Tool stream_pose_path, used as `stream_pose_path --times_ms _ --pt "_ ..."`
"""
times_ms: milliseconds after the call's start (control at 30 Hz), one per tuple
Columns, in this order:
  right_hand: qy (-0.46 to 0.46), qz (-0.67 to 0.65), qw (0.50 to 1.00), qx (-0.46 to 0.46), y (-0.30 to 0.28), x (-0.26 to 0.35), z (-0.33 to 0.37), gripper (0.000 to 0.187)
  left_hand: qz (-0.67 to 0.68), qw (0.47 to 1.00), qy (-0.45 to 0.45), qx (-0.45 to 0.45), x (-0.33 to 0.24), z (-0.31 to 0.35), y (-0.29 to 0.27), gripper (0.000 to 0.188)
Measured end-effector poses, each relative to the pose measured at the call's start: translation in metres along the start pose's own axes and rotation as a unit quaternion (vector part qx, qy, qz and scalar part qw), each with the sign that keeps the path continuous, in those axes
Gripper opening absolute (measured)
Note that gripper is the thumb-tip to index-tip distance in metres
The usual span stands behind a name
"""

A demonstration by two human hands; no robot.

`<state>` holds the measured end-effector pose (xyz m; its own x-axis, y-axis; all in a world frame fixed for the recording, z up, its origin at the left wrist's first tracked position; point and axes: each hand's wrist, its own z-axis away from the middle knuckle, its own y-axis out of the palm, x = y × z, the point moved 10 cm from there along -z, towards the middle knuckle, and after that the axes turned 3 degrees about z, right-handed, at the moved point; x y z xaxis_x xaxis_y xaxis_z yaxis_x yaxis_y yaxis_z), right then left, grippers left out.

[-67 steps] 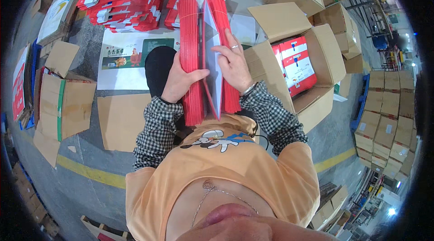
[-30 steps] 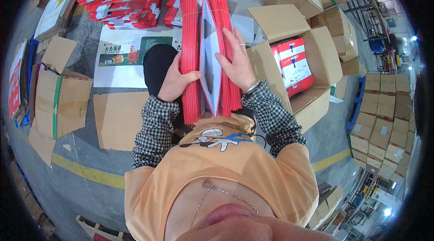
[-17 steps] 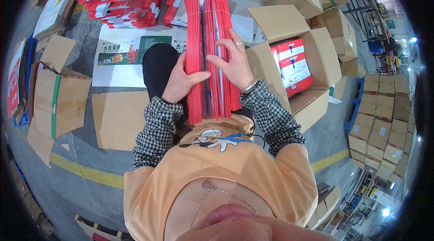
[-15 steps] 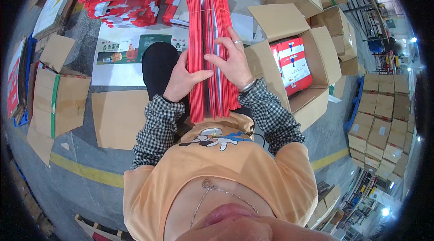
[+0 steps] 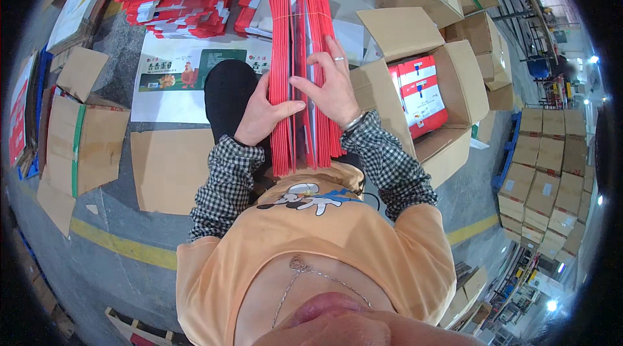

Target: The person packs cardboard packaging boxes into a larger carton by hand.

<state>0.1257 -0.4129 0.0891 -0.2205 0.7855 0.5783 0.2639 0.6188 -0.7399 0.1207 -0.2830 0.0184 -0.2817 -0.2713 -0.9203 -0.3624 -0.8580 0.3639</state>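
Observation:
A thick bundle of red flattened cartons [image 5: 281, 86] stands on edge in front of me, with a thin band across its upper part. A dark gap splits it into two sections. My left hand [image 5: 267, 112] clasps the left section, its thumb lying across the carton edges and its fingers hidden behind the outer side. Over the right section, my right hand [image 5: 331, 86] has its thumb at the gap and its bent fingers on the carton edges toward the outer side. A ring and a bracelet show on that hand.
To the right stands an open cardboard box [image 5: 468, 80] holding red-and-white cartons [image 5: 420, 96]. Stacks of red flattened cartons [image 5: 175, 2] lie ahead on the left. Another open box [image 5: 97, 145] is at left; a flat cardboard sheet [image 5: 165, 171] lies nearby. Stacked brown boxes [image 5: 542, 184] stand far right.
The gap between the bundle's two sections looks wider near the top. My right thumb has shifted slightly left, while my left hand stays almost in place.

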Motion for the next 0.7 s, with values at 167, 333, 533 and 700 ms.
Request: stream_pose_path --times_ms 167,333,533,700 --pt "0.052 -0.162 0.985 -0.015 -0.013 -0.008 -0.001 0.032 -0.012 1.000 -0.014 -0.003 0.003 0.000 -0.002 0.076" --pt "-0.048 -0.029 0.998 -0.005 -0.003 0.007 -0.001 0.033 0.017 1.000 -0.008 0.007 0.005 -0.001 0.002 0.076" --pt "0.000 -0.022 1.000 0.010 0.000 0.001 -0.003 0.042 0.009 1.000 0.003 0.009 -0.001 0.000 0.005 0.073" --pt "0.020 -0.031 0.999 0.023 0.000 -0.001 -0.002 0.042 0.031 0.999 -0.002 0.012 0.001 0.000 0.005 0.074"
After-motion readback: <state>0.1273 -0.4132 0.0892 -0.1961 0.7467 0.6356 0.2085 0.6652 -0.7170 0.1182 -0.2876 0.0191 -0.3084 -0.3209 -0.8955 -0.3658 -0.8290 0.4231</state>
